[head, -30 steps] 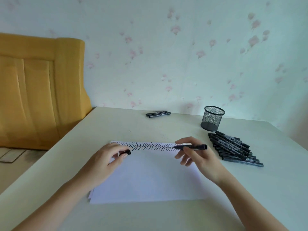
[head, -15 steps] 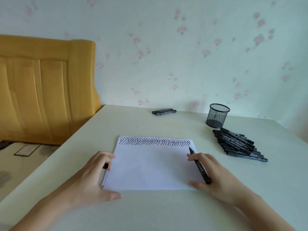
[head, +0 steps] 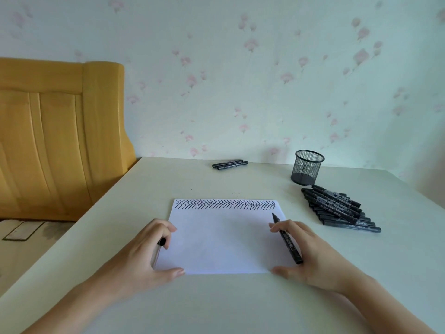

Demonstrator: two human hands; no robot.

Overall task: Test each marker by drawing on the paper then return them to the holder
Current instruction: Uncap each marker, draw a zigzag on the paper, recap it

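- The paper (head: 224, 239) lies flat on the pale counter (head: 240, 309), with a band of black zigzag strokes (head: 225, 204) along its far edge.
- The right hand (head: 310, 256) has its grip closed round an uncapped black marker (head: 287, 239); the tip points away from the person and sits above the right part of the sheet, though whether it touches cannot be told.
- The right thumb rests at the sheet's near right corner.
- The left hand (head: 144, 256) lies on the left edge of the paper, its curled fingers holding a small black cap (head: 162, 242); its thumb presses near the near edge.
- A black mesh holder (head: 306, 168) stands upright at the far right of the counter.
- A pile of black markers (head: 342, 209) lies just in front of the holder, to the right of the paper.
- Two more markers (head: 230, 164) lie side by side near the far edge, by the flowered wall (head: 240, 80).
- A yellow wooden headboard (head: 55, 141) stands to the left.
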